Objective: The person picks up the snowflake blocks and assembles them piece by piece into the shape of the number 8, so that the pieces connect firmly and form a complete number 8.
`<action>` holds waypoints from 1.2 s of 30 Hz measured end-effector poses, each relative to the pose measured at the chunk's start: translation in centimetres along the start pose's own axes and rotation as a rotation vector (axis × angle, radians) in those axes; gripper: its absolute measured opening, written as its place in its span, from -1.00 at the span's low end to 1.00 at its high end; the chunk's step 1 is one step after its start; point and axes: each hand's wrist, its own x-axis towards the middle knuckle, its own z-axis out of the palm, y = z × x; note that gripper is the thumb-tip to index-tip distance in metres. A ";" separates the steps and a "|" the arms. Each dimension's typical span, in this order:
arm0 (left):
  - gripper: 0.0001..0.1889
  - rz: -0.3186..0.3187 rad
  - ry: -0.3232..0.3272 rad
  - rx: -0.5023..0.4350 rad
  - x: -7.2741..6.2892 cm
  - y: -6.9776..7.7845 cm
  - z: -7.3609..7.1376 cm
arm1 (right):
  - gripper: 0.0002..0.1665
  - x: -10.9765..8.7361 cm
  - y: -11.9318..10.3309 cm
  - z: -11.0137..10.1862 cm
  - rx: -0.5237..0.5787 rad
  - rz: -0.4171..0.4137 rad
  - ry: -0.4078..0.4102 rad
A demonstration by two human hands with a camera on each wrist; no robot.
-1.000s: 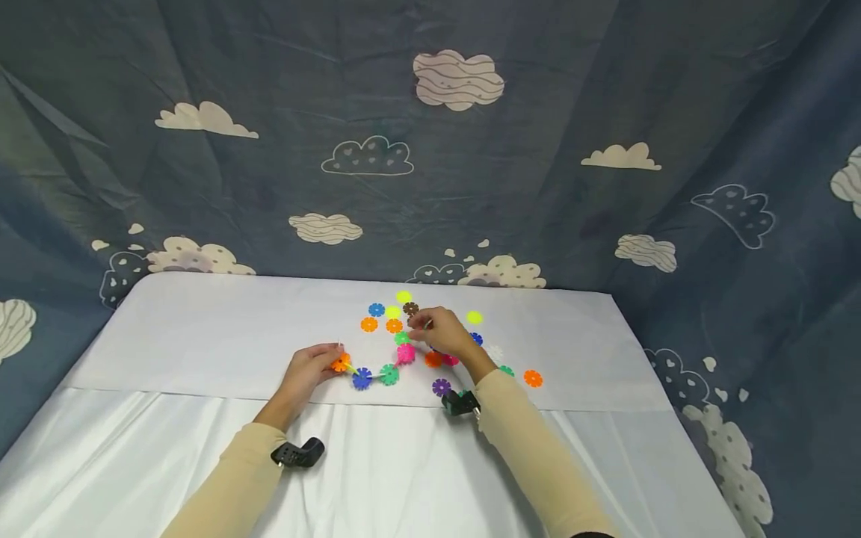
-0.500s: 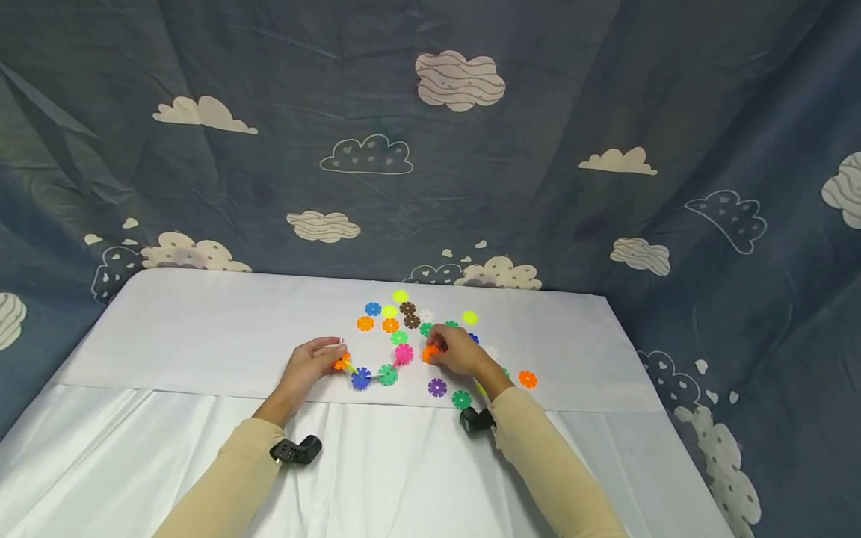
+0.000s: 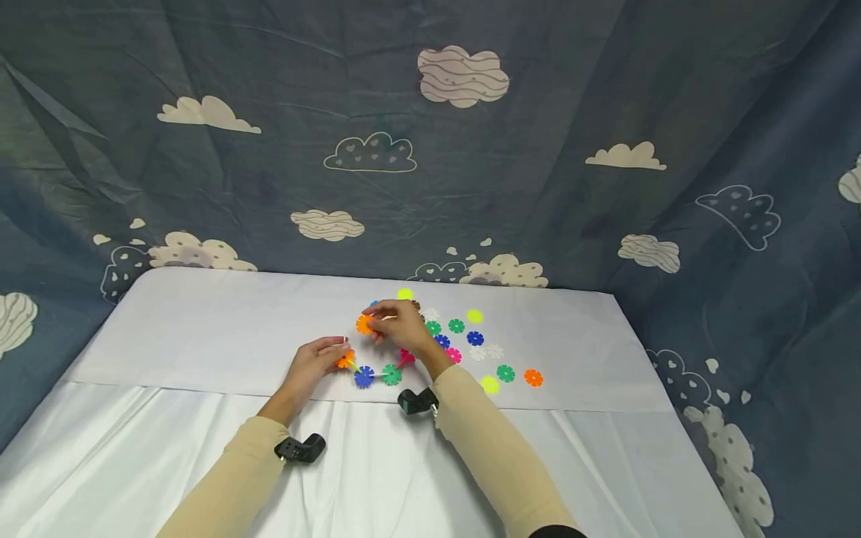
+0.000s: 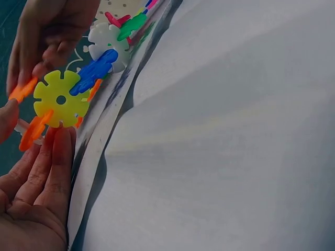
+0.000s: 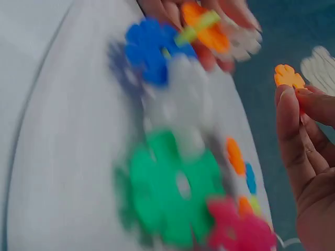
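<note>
My left hand [image 3: 312, 366] grips the end of a chain of slotted snowflake discs, at a white disc [image 5: 242, 43] and an orange one. From there the chain runs through a yellow disc [image 4: 57, 99], a blue disc [image 3: 365, 376], another white disc [image 4: 104, 42] and a green disc [image 3: 392, 374] to a pink disc [image 3: 406, 358]. Between thumb and fingertips, my right hand [image 3: 403, 327] pinches a loose orange disc [image 5: 288, 76]. It is raised above the table, beyond the held end of the chain.
Loose discs lie scattered on the white-covered table [image 3: 222, 329], among them a yellow disc [image 3: 474, 316], a blue disc [image 3: 475, 338], a green disc [image 3: 506, 373] and an orange disc [image 3: 534, 377]. A dark cloud-print curtain [image 3: 377, 202] hangs behind the table.
My right hand moved right and nearer, took hold of an orange disc among the loose ones, then carried it left and away from me. My left hand keeps its grip on the chain.
</note>
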 end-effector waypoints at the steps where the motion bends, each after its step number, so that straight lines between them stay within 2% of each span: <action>1: -0.53 0.007 -0.003 -0.004 0.0 0.0 0.0 | -0.74 0.3 -0.1 0.6 -0.002 0.001 -0.008; 7: -0.55 0.016 -0.017 -0.011 -0.1 0.1 0.0 | -0.75 1.7 0.0 2.5 -0.013 0.021 -0.003; 17: -0.57 0.038 -0.016 -0.016 0.1 -0.2 -0.1 | -0.79 2.1 0.0 2.9 -0.087 0.104 -0.041; 23: -0.57 0.045 -0.009 -0.032 0.3 -0.4 -0.1 | -0.81 2.2 0.2 3.1 -0.063 0.065 -0.054; 26: -0.59 0.055 0.025 -0.022 0.2 -0.5 0.0 | -0.83 2.3 0.3 3.2 -0.035 0.048 -0.062; 31: -0.64 0.074 0.074 -0.002 0.2 -0.6 0.1 | -0.84 2.3 0.3 3.2 -0.069 0.026 -0.074; 36: -0.62 0.053 0.028 0.006 0.3 -0.5 -0.1 | -0.83 2.3 0.2 3.4 -0.106 0.026 -0.067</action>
